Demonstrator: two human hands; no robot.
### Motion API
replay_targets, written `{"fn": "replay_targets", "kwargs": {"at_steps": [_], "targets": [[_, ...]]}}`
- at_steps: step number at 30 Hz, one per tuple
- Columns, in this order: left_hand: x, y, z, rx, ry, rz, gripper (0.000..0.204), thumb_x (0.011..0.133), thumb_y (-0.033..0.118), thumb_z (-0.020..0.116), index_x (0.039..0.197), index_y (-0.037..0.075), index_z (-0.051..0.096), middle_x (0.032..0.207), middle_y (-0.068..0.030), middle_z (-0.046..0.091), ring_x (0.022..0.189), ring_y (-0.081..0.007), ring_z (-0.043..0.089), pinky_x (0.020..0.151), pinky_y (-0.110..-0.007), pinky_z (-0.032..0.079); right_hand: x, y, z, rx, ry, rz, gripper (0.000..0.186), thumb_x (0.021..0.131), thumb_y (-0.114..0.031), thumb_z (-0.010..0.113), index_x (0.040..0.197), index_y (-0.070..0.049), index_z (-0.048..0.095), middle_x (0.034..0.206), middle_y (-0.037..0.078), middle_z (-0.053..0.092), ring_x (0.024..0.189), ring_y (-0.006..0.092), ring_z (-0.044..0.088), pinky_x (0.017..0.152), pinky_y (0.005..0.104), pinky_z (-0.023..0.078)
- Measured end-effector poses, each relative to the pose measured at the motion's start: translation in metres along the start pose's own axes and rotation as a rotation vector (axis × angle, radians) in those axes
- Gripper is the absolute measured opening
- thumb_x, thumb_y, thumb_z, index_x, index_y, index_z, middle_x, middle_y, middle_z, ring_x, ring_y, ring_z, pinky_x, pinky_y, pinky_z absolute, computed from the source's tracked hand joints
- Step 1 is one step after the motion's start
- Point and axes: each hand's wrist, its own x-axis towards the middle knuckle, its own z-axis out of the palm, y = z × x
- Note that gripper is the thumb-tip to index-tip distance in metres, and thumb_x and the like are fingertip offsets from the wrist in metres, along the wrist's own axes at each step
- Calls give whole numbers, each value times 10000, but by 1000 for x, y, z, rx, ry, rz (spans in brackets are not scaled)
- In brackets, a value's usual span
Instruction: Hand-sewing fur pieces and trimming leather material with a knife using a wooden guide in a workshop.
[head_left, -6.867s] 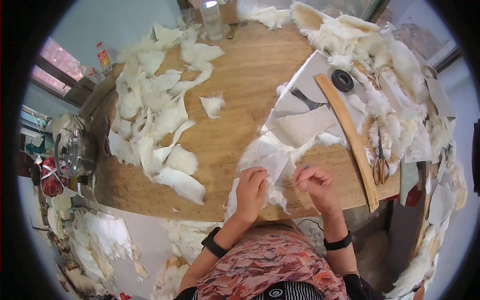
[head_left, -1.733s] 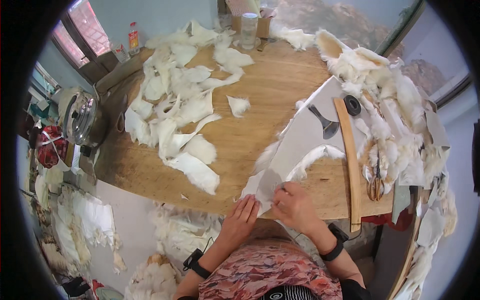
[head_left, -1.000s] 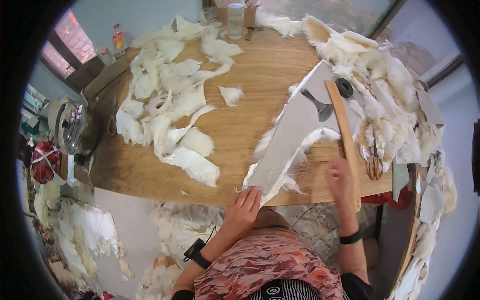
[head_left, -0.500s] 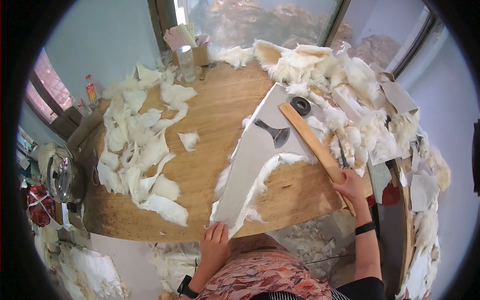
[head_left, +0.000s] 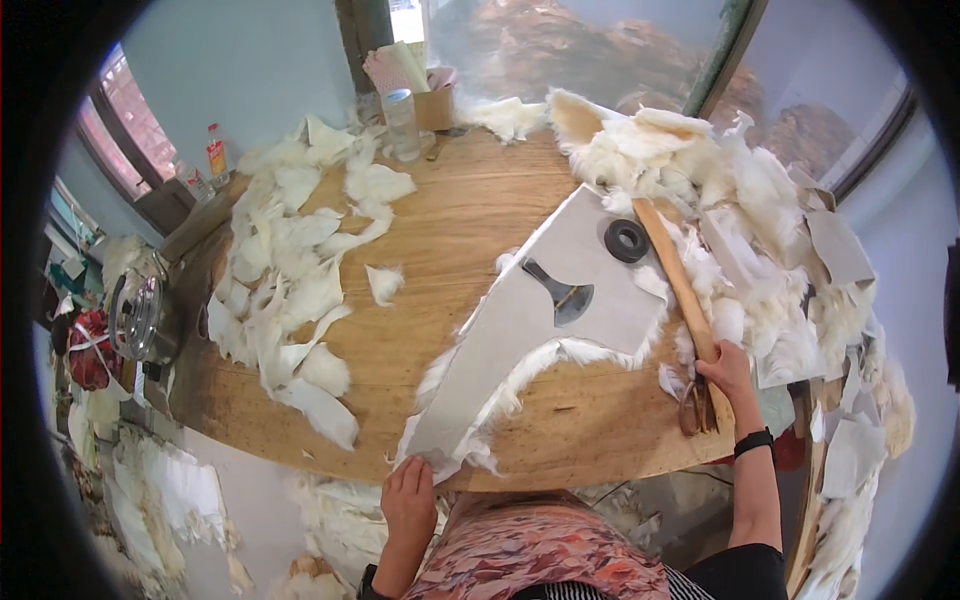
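Note:
A pale sheepskin piece [head_left: 500, 320], leather side up with white wool fringing its edges, lies slantwise on the wooden table. My left hand [head_left: 408, 508] is at its narrow near end, fingers closed on the edge. On the skin rest a dark fan-shaped blade [head_left: 572, 302] with a short handle and a black tape roll [head_left: 627, 241]. My right hand [head_left: 730, 375] is wrapped round the lower part of a long flat wooden stick [head_left: 672, 265], just right of the skin. Beside that hand, brown looped handles [head_left: 689, 408], seemingly of scissors, lie on the table.
Woolly offcuts [head_left: 290, 270] cover the table's left side; a bigger heap of fleece [head_left: 680, 150] fills the far right. A clear cup [head_left: 401, 125] and a cardboard box [head_left: 433, 108] stand at the back. The table's curved front edge [head_left: 560, 488] is close to my body.
The wooden stick in my right hand has shifted right, off the sheepskin, uncovering its right edge. The brown looped handles now show. My left hand stays at the near end; the whole view has shifted.

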Motion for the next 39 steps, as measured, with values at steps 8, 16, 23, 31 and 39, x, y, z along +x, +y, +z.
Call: {"fn": "replay_targets", "kwargs": {"at_steps": [8,16,23,31,39], "targets": [[-7,9,9,51,93,-97,298,782,32,578,1071,-15,640,1183,-139,624,1123,-316,584,915,-445,454,63,-155,-27,301,-52,-288,347,805,-305,705,958,4,671,947,207,671,899,379,642,783,462,509],[-3,15,14,7,156,-129,298,777,16,574,1065,0,649,1177,-121,632,1134,-309,589,923,-444,454,82,-277,67,-35,-129,-391,250,808,-282,658,902,-51,679,950,176,675,899,320,673,764,437,544],[-7,13,18,0,185,-140,276,774,2,575,1036,4,664,1145,-118,648,1113,-313,603,922,-443,456,86,-264,65,-96,-127,-389,300,765,-249,634,991,-52,641,820,185,693,803,327,695,704,461,548],[-10,7,19,1,187,-107,279,770,2,581,1039,0,654,1139,-120,644,1105,-327,601,917,-443,457,81,-106,9,-163,-10,-13,440,687,-452,663,802,-29,697,774,182,693,777,360,687,695,468,536],[-6,8,12,-29,191,-89,376,738,39,599,1108,5,652,1205,-110,626,1146,-284,584,909,-417,473,91,-11,29,-98,-113,78,567,607,-547,751,670,13,688,633,178,656,612,318,669,592,450,495]]}}
